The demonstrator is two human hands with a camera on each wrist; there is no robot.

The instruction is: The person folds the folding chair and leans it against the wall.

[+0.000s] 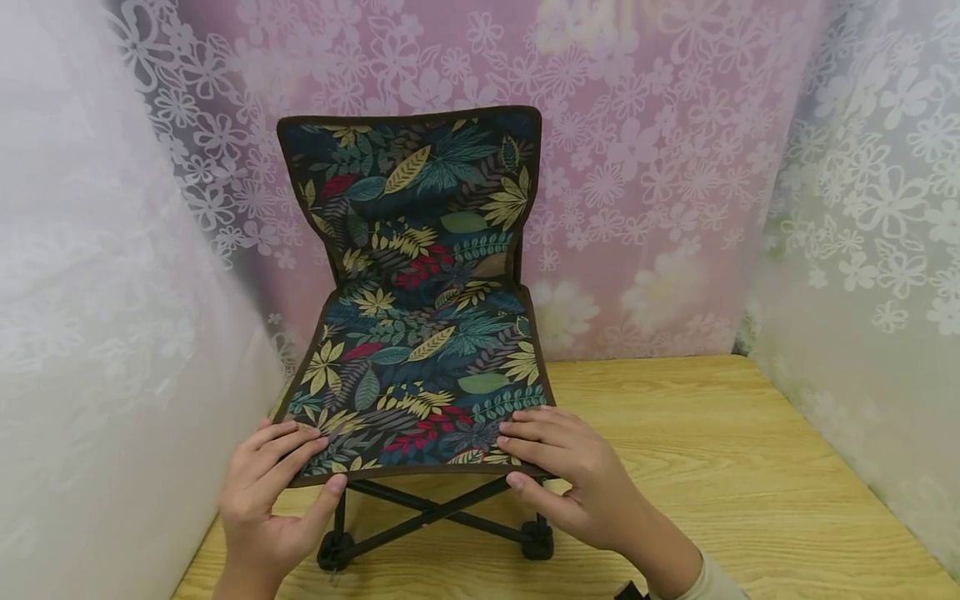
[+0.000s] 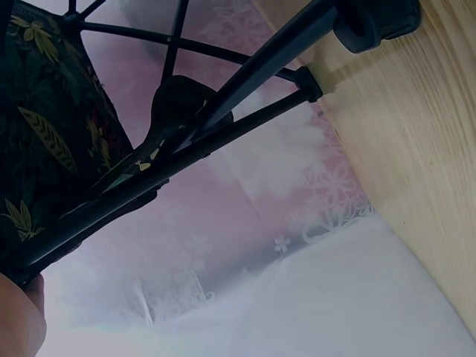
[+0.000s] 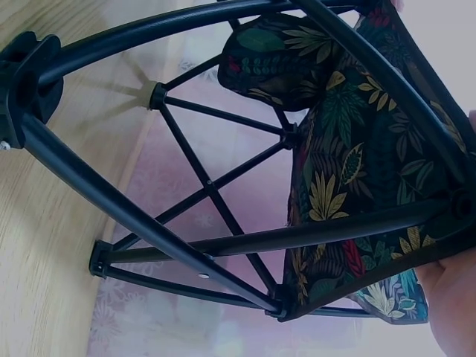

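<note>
a small folding chair (image 1: 420, 333) with leaf-print fabric stands on a wooden table (image 1: 712, 467). the left hand (image 1: 270, 500) and right hand (image 1: 577, 483) pinch its front seat corners, fingers on top and thumbs beneath, apparently steadying it.

A wooden table (image 1: 712, 467) with a pale grain carries a small folding chair (image 1: 423, 333). The chair stands near the table's left side on black feet (image 1: 537, 540), its crossed black frame (image 3: 208, 186) meeting the wood. Flowered lace curtains (image 1: 675, 167) close in the table's far and side edges.
</note>
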